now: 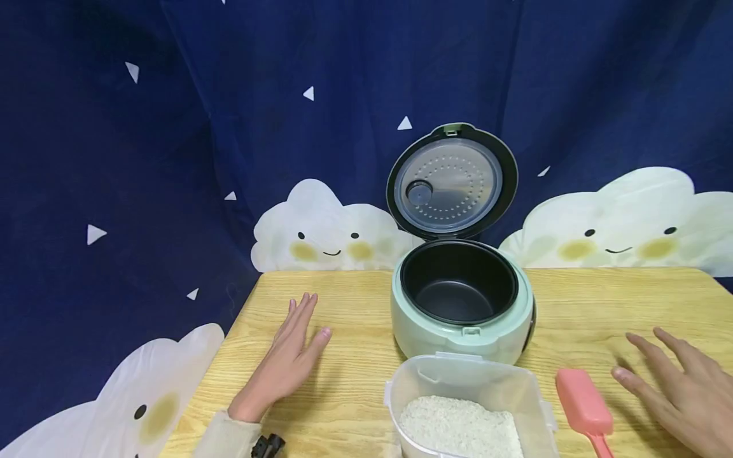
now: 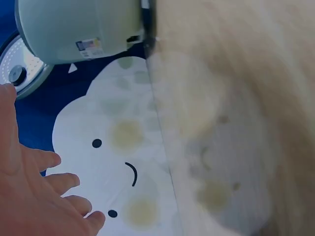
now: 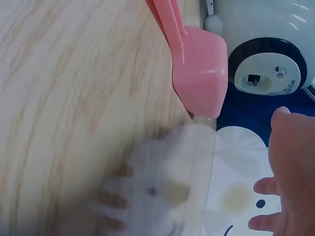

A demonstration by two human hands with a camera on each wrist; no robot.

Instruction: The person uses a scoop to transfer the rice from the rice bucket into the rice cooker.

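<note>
My left hand (image 1: 286, 366) hovers over the table's left part with its fingers extended, touching nothing. On the right, my right hand (image 1: 681, 388) is spread above the wood, holding nothing. Nearest to it lies a pink scoop (image 1: 584, 401), bowl turned down. Between the hands stands a mint-green rice cooker (image 1: 460, 340) with its lid (image 1: 449, 184) raised and a bare black inner pot (image 1: 458, 292). In front of the cooker is a translucent plastic container (image 1: 538, 401) with white rice (image 1: 460, 426) in it. The right wrist view shows the scoop (image 3: 202, 73) close by the hand.
The light wooden table (image 1: 338, 305) ends at a dark blue curtain (image 1: 321, 146) with cloud faces and white triangles. In the right wrist view, the cooker's side has a power socket (image 3: 256, 81). The container's lower edge runs out of the head view.
</note>
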